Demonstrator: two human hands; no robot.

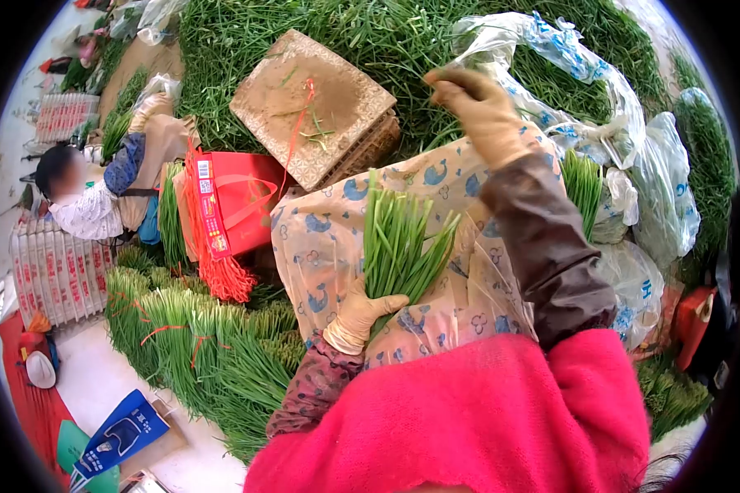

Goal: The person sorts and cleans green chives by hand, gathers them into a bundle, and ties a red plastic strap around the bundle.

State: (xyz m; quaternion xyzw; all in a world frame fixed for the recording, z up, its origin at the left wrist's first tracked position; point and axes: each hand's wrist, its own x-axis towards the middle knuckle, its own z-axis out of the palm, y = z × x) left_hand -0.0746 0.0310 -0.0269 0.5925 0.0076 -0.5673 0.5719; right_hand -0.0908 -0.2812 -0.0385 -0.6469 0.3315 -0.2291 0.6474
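Note:
My gloved left hand (362,316) is wrapped round a bunch of green chives (399,246), whose stalks stand up out of the grip above my lap. A clear plastic apron with blue whale prints (312,238) covers my knees beneath the bunch. My right hand (481,111), gloved too, is raised over the apron's far edge, in front of a heap of loose chives (419,41). Its fingers are curled together towards the left; anything between them is too small or hidden to make out.
A worn box (312,107) stands ahead with a red string on it. Beside it is a red bag (238,201) with red ties hanging. Tied chive bundles (197,337) lie at the left, plastic bags (666,189) at the right. Another person (90,193) sits far left.

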